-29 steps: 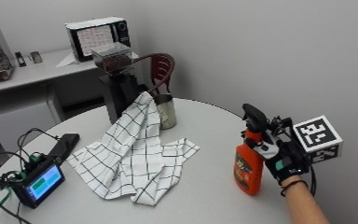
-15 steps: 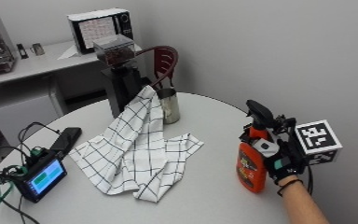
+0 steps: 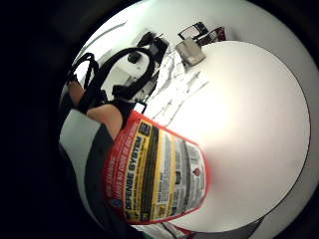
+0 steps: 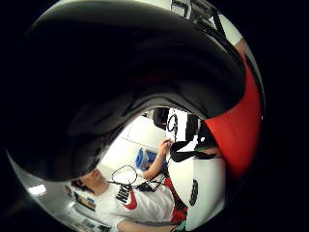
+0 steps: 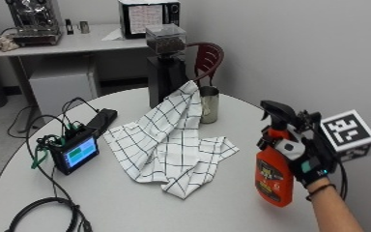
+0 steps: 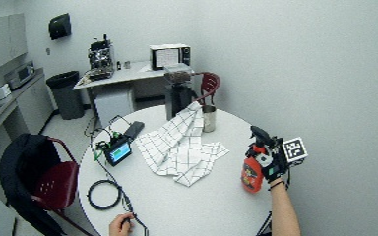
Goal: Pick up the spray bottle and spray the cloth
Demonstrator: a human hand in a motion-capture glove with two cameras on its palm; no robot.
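Note:
An orange spray bottle point(image 5: 274, 180) with a black trigger head point(image 5: 279, 114) stands upright at the right side of the round white table point(image 5: 108, 203). My gloved right hand point(image 5: 309, 157) grips its neck from behind, fingers curled round it. I cannot tell whether its base touches the table. The nozzle faces the white checked cloth point(image 5: 173, 145), which lies crumpled mid-table, a short gap to the left. The bottle's label point(image 3: 154, 174) fills the little finger side palm view, with the cloth point(image 3: 174, 89) beyond it. In the thumb side view the black head point(image 4: 120, 72) and the orange shoulder point(image 4: 241, 130) sit close.
The cloth's far corner leans on a black coffee grinder point(image 5: 166, 63), beside a metal cup point(image 5: 208, 104). A small screen device point(image 5: 75, 153) with cables lies left of the cloth. A cable coil point(image 5: 44, 217) lies near the front edge. A bare hand point(image 6: 120, 225) touches a cable there.
The outside camera has shifted, so the whole picture slid. My hand keeps its grip on the upright bottle; I see no clear move of it relative to the cloth.

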